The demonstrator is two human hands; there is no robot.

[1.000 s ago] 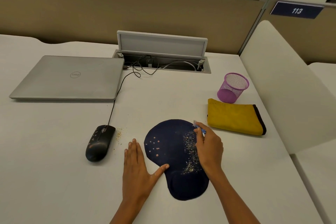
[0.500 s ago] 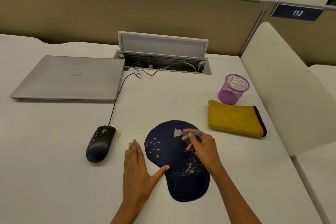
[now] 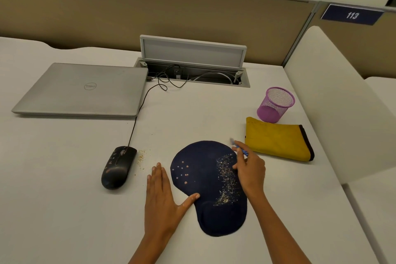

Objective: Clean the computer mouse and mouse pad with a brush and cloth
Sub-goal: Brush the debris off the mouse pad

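While the flat left hand (image 3: 159, 196) pinned the navy mouse pad (image 3: 209, 188), the right hand (image 3: 249, 170) gripped the small blue brush (image 3: 240, 149); short outward strokes looked best.

navy mouse pad (image 3: 201, 180) speckled pale, black mouse (image 3: 117, 167), yellow cloth (image 3: 276, 139) edged black, purple mesh cup (image 3: 275, 104), silver laptop (image 3: 83, 90).

Left hand (image 3: 160, 194) flat, palm down, fingers straight and together pointing far, thumb spread right. Left forearm enters from near edge, angled slightly left. Right hand (image 3: 249, 169) raised on its side, fingers curled, pinching brush (image 3: 240, 149) at fingertips. Right forearm runs from near right, angled far-left.
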